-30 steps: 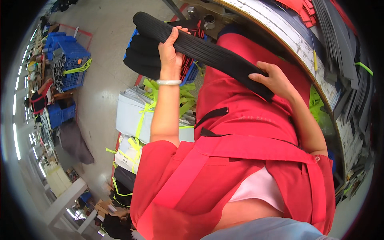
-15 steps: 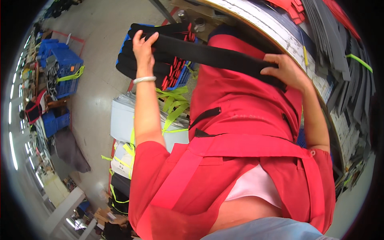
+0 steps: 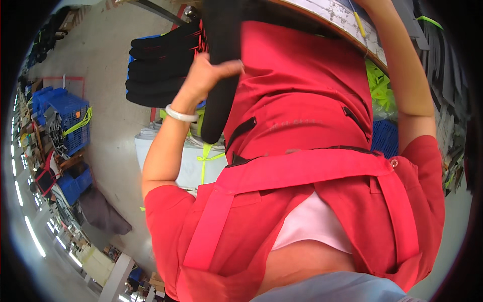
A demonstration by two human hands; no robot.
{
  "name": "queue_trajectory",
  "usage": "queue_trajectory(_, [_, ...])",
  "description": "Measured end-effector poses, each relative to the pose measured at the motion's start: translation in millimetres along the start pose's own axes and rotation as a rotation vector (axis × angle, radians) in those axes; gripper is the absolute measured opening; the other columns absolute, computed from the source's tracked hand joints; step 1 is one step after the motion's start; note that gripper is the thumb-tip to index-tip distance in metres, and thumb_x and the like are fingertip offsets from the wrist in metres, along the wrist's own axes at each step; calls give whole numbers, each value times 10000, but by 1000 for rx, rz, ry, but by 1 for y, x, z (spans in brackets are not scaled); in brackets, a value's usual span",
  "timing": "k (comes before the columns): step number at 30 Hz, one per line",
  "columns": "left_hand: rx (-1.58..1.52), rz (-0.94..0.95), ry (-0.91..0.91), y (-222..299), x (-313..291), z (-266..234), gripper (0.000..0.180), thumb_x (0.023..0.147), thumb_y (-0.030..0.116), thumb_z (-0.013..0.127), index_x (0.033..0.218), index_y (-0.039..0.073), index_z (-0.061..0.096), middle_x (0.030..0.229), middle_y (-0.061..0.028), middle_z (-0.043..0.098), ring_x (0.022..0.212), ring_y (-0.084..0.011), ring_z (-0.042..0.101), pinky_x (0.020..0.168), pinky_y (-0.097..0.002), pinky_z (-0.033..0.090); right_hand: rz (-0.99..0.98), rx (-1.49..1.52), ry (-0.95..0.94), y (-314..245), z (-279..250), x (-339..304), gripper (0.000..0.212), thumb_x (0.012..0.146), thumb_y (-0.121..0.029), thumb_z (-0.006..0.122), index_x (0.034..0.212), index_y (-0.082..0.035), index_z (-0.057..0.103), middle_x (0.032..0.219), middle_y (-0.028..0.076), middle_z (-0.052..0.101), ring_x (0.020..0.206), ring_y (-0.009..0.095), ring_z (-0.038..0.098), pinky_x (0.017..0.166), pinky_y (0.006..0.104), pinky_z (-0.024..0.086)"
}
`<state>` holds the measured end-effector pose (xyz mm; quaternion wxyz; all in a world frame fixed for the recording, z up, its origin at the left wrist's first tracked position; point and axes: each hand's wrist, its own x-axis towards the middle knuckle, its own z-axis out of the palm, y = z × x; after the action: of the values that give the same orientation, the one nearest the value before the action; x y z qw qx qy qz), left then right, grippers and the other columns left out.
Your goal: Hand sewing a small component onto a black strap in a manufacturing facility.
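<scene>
My left hand (image 3: 205, 75), with a pale bangle at the wrist, grips a long black fabric strip (image 3: 221, 108). The thumb lies across its face, a little smeared by motion; the other fingers are hidden. The strip hangs lengthwise beside my red apron (image 3: 297, 60), its rounded end toward me and its far end cut off by the top edge. Just left of it lies a pile of similar black pieces (image 3: 156, 70) with red edges, on a blue crate (image 3: 132, 58). My right hand (image 3: 370, 4) reaches over the worktable, its fingers out of the picture.
The worktable's worn white edge (image 3: 327, 17) runs along the upper right, with a yellow-handled tool (image 3: 359, 24) on it. Stacked grey strips (image 3: 445, 75) stand at far right. Grey sheets tied with yellow-green ribbon (image 3: 171, 156) lie below the pile. Blue crates (image 3: 73, 118) stand at left.
The black strip has swung from lying across my lap to lengthwise at my left. My right hand has let go of it and moved up over the worktable. My left hand has come nearer.
</scene>
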<state>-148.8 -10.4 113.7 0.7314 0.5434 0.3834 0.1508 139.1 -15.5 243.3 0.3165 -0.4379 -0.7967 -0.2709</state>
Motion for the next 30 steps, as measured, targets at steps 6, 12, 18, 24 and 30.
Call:
queue_trajectory(6, [-547, 379, 456, 9, 26, -7, 174, 833, 92, 713, 951, -16, 643, 872, -142, 692, 735, -198, 670, 671, -308, 561, 723, 1274, -754, -134, 71, -90, 328, 917, -313, 614, 1069, -23, 636, 896, 94, 665, 844, 168, 617, 780, 308, 489])
queue_trajectory(12, [-436, 138, 287, -25, 14, 9, 143, 800, 16, 725, 915, 10, 641, 842, -95, 679, 731, -169, 659, 668, -304, 545, 947, 1549, -899, -157, 74, -106, 277, 905, -231, 638, 1035, 13, 621, 805, 51, 651, 697, 112, 601, 630, 280, 505])
queue_trajectory(18, [-427, 250, 357, -37, 19, 14, 205, 765, 8, 759, 937, 18, 648, 822, -49, 667, 739, -144, 639, 706, -276, 522, 889, 1331, -867, -146, 88, -112, 280, 908, -202, 641, 1050, 35, 596, 868, 36, 663, 752, 62, 590, 641, 234, 491])
queue_trajectory(24, [-631, 249, 424, -28, 21, -2, 123, 806, 37, 731, 887, -12, 652, 799, -80, 674, 700, -170, 653, 639, -294, 539, 1107, 1611, -945, -153, 76, -109, 261, 919, -244, 621, 1012, -1, 608, 802, 28, 659, 681, 88, 628, 609, 229, 501])
queue_trajectory(30, [-561, 128, 370, -42, 23, 12, 183, 743, -17, 765, 867, 37, 642, 803, -38, 651, 705, -134, 629, 658, -266, 519, 1109, 1617, -946, -153, 78, -111, 287, 929, -275, 602, 955, 11, 608, 779, 65, 652, 660, 122, 636, 593, 242, 527])
